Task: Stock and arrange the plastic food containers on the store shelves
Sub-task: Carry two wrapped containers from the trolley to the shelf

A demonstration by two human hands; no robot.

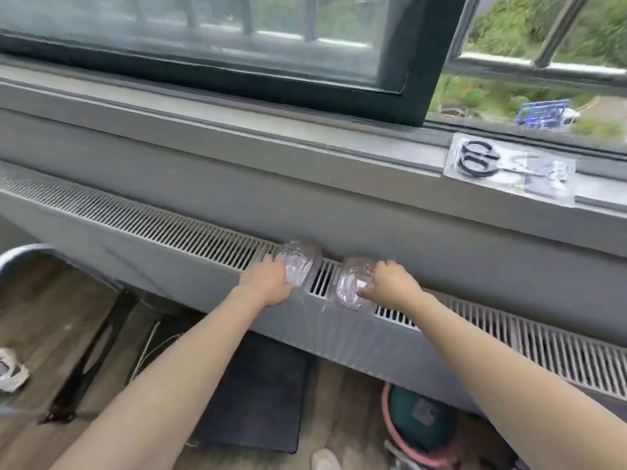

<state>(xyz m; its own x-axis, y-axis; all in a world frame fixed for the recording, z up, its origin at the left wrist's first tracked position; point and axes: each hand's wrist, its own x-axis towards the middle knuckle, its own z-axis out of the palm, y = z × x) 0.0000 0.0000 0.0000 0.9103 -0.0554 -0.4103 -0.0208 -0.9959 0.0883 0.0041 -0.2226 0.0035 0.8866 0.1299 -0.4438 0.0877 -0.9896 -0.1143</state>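
Note:
Two clear plastic food containers sit on the slatted top of a grey radiator ledge [176, 228] under the window. My left hand [268, 283] grips the left container [300, 266] from its near side. My right hand [390, 281] holds the right container [349, 288], thumb at its near edge and fingers over its far side. A narrow gap of grille shows between the two containers. Both stand near the ledge's front edge.
A packaged pair of black-handled scissors [509, 167] lies on the window sill at the right. Below are a wooden floor, a dark mat [258, 391], a black table leg [91, 351] and a green and pink object [420, 425].

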